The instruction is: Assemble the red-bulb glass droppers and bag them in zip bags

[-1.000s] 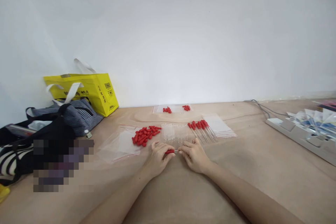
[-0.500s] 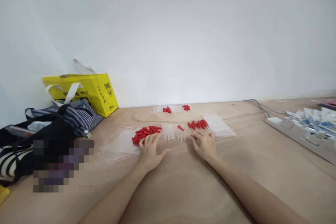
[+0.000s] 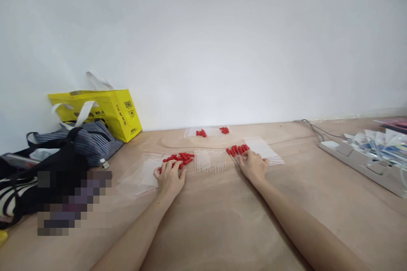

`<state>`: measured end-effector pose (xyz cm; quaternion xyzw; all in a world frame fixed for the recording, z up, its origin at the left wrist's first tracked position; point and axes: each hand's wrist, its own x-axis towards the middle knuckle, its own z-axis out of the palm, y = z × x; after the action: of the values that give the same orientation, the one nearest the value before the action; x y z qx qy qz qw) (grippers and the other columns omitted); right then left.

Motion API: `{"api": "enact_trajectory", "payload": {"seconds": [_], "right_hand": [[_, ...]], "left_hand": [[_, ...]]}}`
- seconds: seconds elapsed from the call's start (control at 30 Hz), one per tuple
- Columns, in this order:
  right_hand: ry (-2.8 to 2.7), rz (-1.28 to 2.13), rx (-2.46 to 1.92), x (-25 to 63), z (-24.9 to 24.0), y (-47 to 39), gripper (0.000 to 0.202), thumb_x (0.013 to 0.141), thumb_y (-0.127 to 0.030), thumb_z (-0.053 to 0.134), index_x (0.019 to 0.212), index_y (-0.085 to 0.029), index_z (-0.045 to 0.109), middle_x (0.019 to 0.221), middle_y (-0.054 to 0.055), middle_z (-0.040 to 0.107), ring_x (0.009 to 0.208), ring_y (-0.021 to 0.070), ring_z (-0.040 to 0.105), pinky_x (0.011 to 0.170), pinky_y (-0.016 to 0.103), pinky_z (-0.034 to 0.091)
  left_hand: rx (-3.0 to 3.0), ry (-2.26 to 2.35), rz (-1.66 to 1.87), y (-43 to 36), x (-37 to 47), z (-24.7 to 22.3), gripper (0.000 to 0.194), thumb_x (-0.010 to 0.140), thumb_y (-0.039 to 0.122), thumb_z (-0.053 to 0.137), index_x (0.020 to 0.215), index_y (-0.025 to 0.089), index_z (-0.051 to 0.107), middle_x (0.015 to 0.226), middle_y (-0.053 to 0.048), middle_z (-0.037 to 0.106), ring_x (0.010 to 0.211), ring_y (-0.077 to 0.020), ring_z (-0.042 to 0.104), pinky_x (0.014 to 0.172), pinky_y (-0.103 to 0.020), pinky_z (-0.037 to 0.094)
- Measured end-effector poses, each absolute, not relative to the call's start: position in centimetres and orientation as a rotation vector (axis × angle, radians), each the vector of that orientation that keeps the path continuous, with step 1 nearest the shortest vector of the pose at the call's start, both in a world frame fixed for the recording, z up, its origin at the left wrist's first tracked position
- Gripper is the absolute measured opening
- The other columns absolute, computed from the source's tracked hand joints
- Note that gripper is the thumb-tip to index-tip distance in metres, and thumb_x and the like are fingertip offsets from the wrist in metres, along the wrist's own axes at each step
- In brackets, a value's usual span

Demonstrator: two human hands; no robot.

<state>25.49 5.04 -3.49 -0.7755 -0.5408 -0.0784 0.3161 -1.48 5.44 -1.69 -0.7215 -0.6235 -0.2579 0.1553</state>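
My left hand [image 3: 171, 178] rests over the near side of a pile of red pieces [image 3: 187, 156], its fingers apart and touching some of them. At the right, my right hand [image 3: 253, 166] lies beside a row of red-tipped sticks [image 3: 235, 150], fingers bent over their clear shafts; whether it grips any is too small to tell. Between the hands, several thin clear sticks [image 3: 210, 160] lie side by side in two groups. Clear plastic bags [image 3: 149, 171] are under and left of the red pile. A stack of white bags [image 3: 262, 148] sits beyond my right hand.
Near the wall lies a clear bag [image 3: 211, 131] with two small red clusters. A yellow bag [image 3: 127, 118], a striped bag [image 3: 98, 144] and a black bag [image 3: 60, 173] stand at the left. At the right is a white box [image 3: 362, 169] with packets and cables [image 3: 313, 129].
My left hand has moved left over the red pile. My right hand has shifted slightly right. The single red piece that lay on the clear sticks is gone from there.
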Motion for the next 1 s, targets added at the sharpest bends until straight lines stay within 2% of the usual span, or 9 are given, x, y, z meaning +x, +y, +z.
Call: {"api": "enact_trajectory", "payload": {"seconds": [0.13, 0.33, 0.5, 0.7, 0.9, 1.0], "right_hand": [[-1.559, -0.265, -1.920, 24.0, -3.2, 4.7, 0.023, 0.079, -0.034, 0.045, 0.070, -0.019, 0.061, 0.079, 0.007, 0.064, 0.080, 0.0220, 0.051, 0.071, 0.036, 0.023], [-1.607, -0.142, -2.079, 21.2, -2.5, 5.8, 0.026, 0.076, -0.033, 0.046, 0.071, -0.018, 0.065, 0.080, 0.011, 0.065, 0.081, 0.0250, 0.053, 0.077, 0.040, 0.023], [-1.565, -0.112, -2.143, 20.2, -2.5, 7.2, 0.026, 0.072, -0.028, 0.046, 0.068, -0.012, 0.065, 0.076, 0.015, 0.064, 0.079, 0.0281, 0.055, 0.074, 0.042, 0.024], [-1.515, -0.105, -2.145, 19.8, -2.7, 7.4, 0.026, 0.071, -0.027, 0.046, 0.064, -0.010, 0.064, 0.071, 0.016, 0.064, 0.076, 0.0280, 0.055, 0.075, 0.042, 0.023], [-1.546, -0.134, -1.963, 20.5, -2.9, 6.8, 0.027, 0.078, -0.025, 0.039, 0.073, -0.011, 0.061, 0.082, 0.016, 0.063, 0.083, 0.0271, 0.052, 0.074, 0.039, 0.025], [-1.642, -0.120, -1.785, 21.2, -3.1, 5.6, 0.023, 0.081, -0.023, 0.036, 0.080, -0.013, 0.057, 0.086, 0.012, 0.061, 0.084, 0.0226, 0.052, 0.074, 0.033, 0.028]], "left_hand": [[-2.062, -1.801, -0.764, 5.8, -1.5, -1.7, 0.018, 0.075, 0.028, 0.050, 0.088, 0.022, 0.061, 0.099, -0.009, 0.058, 0.093, -0.0269, 0.049, 0.078, -0.045, 0.029], [-2.065, -1.759, -0.839, 6.3, -2.1, -2.0, 0.023, 0.074, 0.023, 0.049, 0.094, 0.016, 0.058, 0.097, -0.011, 0.056, 0.090, -0.0276, 0.050, 0.073, -0.039, 0.039], [-2.097, -1.703, -0.857, 7.0, -3.4, -2.4, 0.017, 0.076, 0.017, 0.045, 0.087, 0.017, 0.058, 0.085, -0.008, 0.058, 0.082, -0.0228, 0.053, 0.077, -0.032, 0.042], [-2.106, -1.680, -0.862, 7.5, -4.0, -2.6, 0.013, 0.074, 0.015, 0.046, 0.079, 0.015, 0.058, 0.079, -0.008, 0.059, 0.077, -0.0231, 0.054, 0.073, -0.033, 0.043], [-2.083, -1.643, -0.880, 6.3, -3.3, -1.3, 0.012, 0.078, 0.017, 0.045, 0.083, 0.016, 0.057, 0.084, -0.008, 0.062, 0.081, -0.0258, 0.054, 0.070, -0.037, 0.041], [-2.168, -1.513, -0.924, 5.3, -2.2, -1.2, 0.014, 0.082, 0.019, 0.042, 0.088, 0.017, 0.055, 0.088, -0.007, 0.062, 0.085, -0.0223, 0.054, 0.075, -0.033, 0.041]]}}
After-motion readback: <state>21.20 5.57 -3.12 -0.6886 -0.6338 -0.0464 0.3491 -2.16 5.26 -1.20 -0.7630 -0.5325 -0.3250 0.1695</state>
